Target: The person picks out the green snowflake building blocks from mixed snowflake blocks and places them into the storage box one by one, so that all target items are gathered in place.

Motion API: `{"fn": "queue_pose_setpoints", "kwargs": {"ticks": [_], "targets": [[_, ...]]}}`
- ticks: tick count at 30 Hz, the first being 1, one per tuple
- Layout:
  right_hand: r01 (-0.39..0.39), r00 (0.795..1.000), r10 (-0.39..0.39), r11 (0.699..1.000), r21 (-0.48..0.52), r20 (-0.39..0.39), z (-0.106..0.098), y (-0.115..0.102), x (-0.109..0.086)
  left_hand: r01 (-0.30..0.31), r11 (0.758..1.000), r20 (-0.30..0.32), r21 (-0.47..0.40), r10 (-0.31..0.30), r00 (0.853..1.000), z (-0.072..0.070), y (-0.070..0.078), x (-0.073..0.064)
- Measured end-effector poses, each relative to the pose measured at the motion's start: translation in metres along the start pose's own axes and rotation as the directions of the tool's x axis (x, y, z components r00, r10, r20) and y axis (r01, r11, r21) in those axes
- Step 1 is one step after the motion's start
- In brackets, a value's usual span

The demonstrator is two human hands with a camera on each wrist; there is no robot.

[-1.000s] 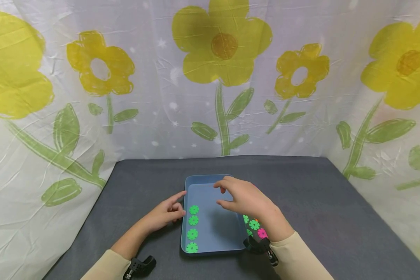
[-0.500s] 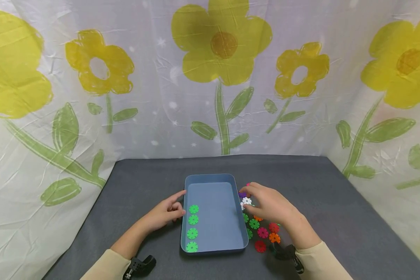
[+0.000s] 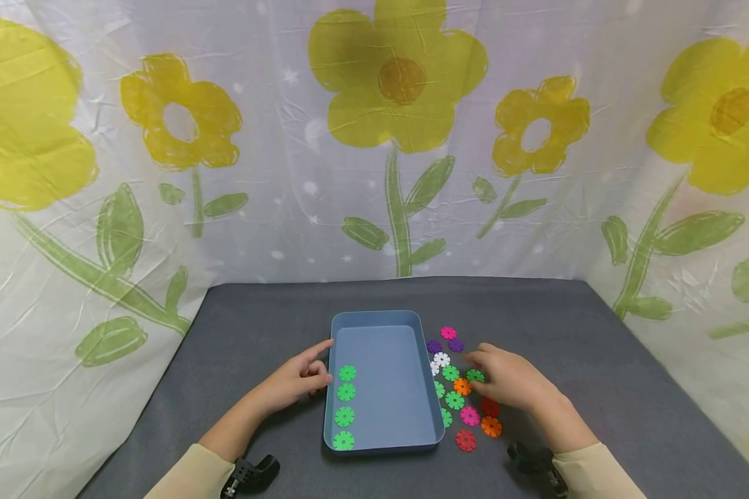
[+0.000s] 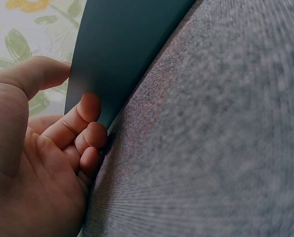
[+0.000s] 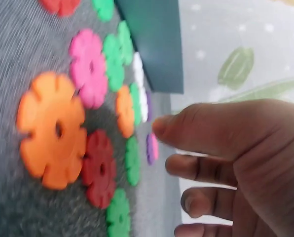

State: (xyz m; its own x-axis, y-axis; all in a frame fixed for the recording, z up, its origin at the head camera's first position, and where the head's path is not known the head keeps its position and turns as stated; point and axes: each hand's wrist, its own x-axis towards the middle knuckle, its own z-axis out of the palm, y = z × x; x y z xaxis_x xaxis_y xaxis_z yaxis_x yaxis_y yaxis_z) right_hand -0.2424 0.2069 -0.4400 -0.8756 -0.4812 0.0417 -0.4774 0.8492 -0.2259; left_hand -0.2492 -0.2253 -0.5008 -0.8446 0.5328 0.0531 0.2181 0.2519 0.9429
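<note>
The blue tray [image 3: 383,319] lies on the table with several green notched plastic discs [image 3: 345,416] in a column along its left inside. My left hand [image 3: 296,378] touches the tray's left side with thumb and index finger; in the left wrist view its other fingers bend loosely against the outer wall [image 4: 122,44]. Right of the tray, my right hand [image 3: 505,378] hovers over loose discs, its fingertips near a green disc [image 3: 475,375]. In the right wrist view its thumb and fingers are apart, with nothing between them.
Loose discs spread along the tray's right side: red [image 3: 465,440], orange [image 3: 491,426], pink [image 3: 470,416], white [image 3: 441,359] and purple [image 3: 456,344]. Some nearly touch the tray wall. A flower-printed curtain [image 3: 274,208] hangs behind the dark grey table [image 3: 274,312].
My right hand has moved from above the tray rightward to the loose discs, uncovering more of them. My left hand stays at the tray's side.
</note>
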Motion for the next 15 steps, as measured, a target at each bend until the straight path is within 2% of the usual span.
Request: {"fn": "queue_pose_setpoints", "kwargs": {"ticks": [7,15], "targets": [[-0.064,0.997,0.066,0.997,-0.053,0.039,0.01,0.016,0.004,-0.003,1.0,-0.001,0.0,0.003,1.0,0.0,0.0,-0.001],[-0.055,0.998,0.056,0.997,-0.054,0.009,0.014,0.026,0.008,-0.001,1.0,-0.002,0.002,0.001,1.0,0.0,0.0,0.0]]}}
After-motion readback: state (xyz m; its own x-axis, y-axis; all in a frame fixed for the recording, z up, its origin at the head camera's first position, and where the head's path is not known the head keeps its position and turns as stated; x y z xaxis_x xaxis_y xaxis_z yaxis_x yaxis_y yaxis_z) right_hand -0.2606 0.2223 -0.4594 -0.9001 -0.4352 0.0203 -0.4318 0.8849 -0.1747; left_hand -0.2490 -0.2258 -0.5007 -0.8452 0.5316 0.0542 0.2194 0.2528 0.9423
